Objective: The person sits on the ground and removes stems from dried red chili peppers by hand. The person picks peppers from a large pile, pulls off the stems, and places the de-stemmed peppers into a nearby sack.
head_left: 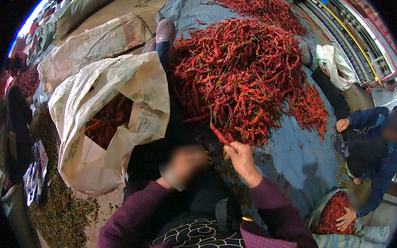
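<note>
Centrally, the right hand [243, 161] pinches a chili [218, 134] at the near edge of the pile [245, 71]; the left hand [187, 163] is blurred, its grip indeterminable. Probably light and somewhat brittle, the chili suits gentle holding near its stem.

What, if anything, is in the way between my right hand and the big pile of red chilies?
Nothing visible. Your right hand is at the near edge of the red chili pile, pinching one red chili; your left hand, blurred, is off to the left.
</note>
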Demonstrator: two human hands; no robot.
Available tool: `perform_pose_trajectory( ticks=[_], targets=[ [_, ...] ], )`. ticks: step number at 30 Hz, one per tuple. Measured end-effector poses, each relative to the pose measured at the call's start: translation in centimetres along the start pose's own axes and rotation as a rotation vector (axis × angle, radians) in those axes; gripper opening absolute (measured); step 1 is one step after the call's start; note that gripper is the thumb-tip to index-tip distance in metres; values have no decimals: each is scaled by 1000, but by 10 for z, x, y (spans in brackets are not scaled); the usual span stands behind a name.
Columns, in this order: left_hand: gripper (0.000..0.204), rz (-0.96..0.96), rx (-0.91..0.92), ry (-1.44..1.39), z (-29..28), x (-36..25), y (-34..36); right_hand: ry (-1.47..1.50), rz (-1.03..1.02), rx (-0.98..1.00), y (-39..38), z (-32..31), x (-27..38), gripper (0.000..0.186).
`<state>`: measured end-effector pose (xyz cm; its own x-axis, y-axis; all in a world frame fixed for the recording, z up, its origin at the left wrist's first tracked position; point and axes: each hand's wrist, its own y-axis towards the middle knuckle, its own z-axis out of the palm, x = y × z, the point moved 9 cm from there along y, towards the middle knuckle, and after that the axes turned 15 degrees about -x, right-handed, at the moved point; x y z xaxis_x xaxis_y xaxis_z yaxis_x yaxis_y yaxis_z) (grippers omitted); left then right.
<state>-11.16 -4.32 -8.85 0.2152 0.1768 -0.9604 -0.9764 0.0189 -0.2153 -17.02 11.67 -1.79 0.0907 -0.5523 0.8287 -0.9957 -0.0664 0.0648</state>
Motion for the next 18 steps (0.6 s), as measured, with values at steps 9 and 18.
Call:
perform_pose_trajectory(
  ticks=[9,18],
  targets=[
    [17,-162,-4,-535,53,28,-5,105,-262,-47,-80,-18,32,11],
    [16,-238,102,-204,76,-10,-57,584,159,-29,-65,-5,24,7]
  ],
)
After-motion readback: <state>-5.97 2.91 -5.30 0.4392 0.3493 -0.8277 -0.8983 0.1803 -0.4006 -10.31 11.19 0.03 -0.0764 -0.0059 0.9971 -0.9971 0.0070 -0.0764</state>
